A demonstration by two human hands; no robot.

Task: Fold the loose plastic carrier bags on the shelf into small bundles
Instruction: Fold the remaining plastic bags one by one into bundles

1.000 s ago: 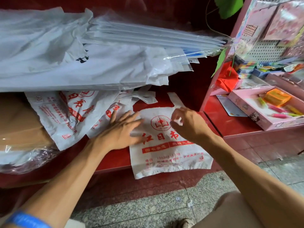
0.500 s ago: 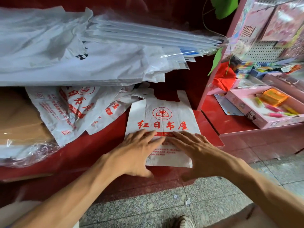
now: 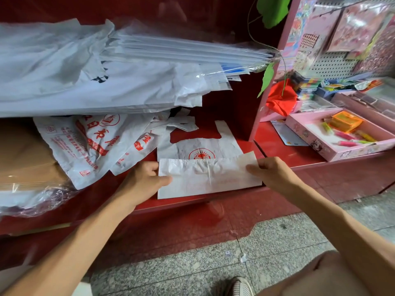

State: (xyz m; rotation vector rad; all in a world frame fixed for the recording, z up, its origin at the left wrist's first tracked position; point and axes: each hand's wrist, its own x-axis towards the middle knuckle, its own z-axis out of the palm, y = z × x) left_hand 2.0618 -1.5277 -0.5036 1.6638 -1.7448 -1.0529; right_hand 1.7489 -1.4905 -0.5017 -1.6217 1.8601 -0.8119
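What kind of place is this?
Probably a small stationery or book shop: printed carrier bags piled on a red shelf, a pink tray of pens, and sticker packs hanging on a pegboard.

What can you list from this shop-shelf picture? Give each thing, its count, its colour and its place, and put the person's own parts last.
carrier bag being folded: one, white with red print, front of the red shelf, bottom edge turned up over its logo
loose carrier bags: several, count unclear, white with red print, left of it on the shelf
plastic sheet stack: one pile, white and clear, on the upper level
red shelf: one, red, under the bags
pink tray: one, pink, on the right counter, holding bright pens
orange box: one, orange, in the tray
red cloth: one, red, behind the tray
green leaves: a few, green, top centre
floor: grey speckled, below
shoe: one, bottom edge
left hand: pinches the fold's left end
right hand: pinches its right end
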